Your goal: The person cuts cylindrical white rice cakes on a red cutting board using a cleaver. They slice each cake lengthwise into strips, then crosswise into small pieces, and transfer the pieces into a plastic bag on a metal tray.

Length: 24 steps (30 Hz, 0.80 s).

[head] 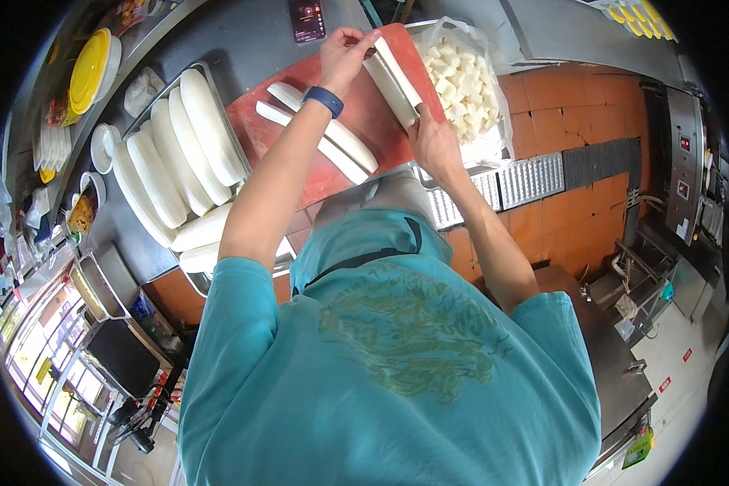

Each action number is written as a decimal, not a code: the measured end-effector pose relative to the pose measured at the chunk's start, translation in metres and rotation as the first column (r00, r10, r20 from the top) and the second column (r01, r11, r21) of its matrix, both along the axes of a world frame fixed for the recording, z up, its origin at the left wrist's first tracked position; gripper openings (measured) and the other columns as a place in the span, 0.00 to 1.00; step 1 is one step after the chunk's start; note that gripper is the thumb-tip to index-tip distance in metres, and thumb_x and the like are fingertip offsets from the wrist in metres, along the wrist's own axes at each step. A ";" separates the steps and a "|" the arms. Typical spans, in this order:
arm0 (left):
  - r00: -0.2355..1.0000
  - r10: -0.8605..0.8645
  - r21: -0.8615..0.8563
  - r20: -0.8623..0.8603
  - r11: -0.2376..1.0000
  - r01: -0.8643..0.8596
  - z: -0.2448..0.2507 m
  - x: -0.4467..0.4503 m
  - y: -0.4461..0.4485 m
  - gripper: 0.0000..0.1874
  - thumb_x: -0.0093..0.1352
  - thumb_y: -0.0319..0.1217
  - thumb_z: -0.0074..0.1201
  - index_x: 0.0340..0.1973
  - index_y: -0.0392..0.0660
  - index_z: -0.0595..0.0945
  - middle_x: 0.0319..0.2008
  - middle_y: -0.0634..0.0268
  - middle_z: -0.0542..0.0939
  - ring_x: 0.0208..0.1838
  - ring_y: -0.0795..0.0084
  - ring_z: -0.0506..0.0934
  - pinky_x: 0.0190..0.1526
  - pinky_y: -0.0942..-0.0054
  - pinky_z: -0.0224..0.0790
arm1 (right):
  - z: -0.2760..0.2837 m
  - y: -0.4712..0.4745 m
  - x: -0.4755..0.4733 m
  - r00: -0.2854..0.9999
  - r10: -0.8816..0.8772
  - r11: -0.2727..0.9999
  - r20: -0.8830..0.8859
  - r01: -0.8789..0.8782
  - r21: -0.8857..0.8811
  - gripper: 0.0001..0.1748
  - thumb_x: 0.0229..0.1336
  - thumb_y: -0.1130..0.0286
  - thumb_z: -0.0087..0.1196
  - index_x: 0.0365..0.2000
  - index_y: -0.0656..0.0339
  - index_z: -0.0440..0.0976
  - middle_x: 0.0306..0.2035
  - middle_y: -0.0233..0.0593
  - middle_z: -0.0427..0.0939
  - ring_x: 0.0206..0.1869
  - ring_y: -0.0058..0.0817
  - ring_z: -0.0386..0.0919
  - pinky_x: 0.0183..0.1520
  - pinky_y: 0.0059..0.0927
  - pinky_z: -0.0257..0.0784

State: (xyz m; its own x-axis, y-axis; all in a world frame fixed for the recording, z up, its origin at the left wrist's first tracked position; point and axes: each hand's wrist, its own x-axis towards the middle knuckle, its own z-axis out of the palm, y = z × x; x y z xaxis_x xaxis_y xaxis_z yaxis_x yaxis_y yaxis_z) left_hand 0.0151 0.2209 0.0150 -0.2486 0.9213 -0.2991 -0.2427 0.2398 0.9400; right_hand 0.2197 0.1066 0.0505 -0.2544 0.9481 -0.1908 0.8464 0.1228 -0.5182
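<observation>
A red cutting board (352, 97) lies before me. My left hand (343, 58), with a dark watch on its wrist, has its fingertips at the far end of a white vegetable strip (398, 70), which looks like peeled radish. Beside this strip is the broad metal blade of a kitchen knife (392, 88); my right hand (435, 143) is closed around its near end, the handle hidden. More long white pieces (340, 143) rest on the board's left part, below my left forearm. Right of the board, a clear plastic bag (501, 118) holds white vegetable chunks (458, 85).
Whole peeled white vegetables (179, 146) fill a metal tray (234, 136) at the left. A phone (307, 21) lies on the metal counter (255, 36) beyond the board. A shelf at the upper left holds a yellow-lidded tub (91, 70). Small bowls (103, 149) stand left of the tray.
</observation>
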 end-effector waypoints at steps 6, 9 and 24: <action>0.991 0.043 -0.065 0.130 0.997 -0.035 0.002 0.001 0.002 0.13 0.67 0.31 0.71 0.34 0.41 0.79 0.32 0.62 0.84 0.32 0.73 0.82 0.36 0.74 0.78 | 0.004 0.008 -0.002 1.000 0.020 0.999 0.009 -0.019 -0.037 0.15 0.65 0.69 0.49 0.46 0.73 0.70 0.21 0.64 0.78 0.28 0.63 0.80 0.36 0.59 0.76; 0.977 0.052 -0.145 0.207 0.989 -0.022 0.004 0.000 0.005 0.15 0.66 0.32 0.73 0.36 0.42 0.78 0.32 0.63 0.83 0.32 0.72 0.82 0.36 0.72 0.79 | 0.008 0.013 -0.002 0.999 0.022 0.997 0.039 -0.019 -0.081 0.15 0.65 0.70 0.49 0.44 0.74 0.69 0.21 0.65 0.78 0.28 0.63 0.80 0.36 0.59 0.76; 0.993 -0.030 -0.193 0.111 0.980 0.051 -0.020 -0.027 0.019 0.21 0.66 0.35 0.73 0.44 0.44 0.75 0.36 0.64 0.82 0.34 0.71 0.83 0.43 0.69 0.82 | -0.026 0.034 -0.019 0.995 0.003 0.995 0.102 0.007 -0.099 0.19 0.66 0.65 0.47 0.46 0.74 0.67 0.27 0.71 0.80 0.34 0.68 0.82 0.41 0.64 0.78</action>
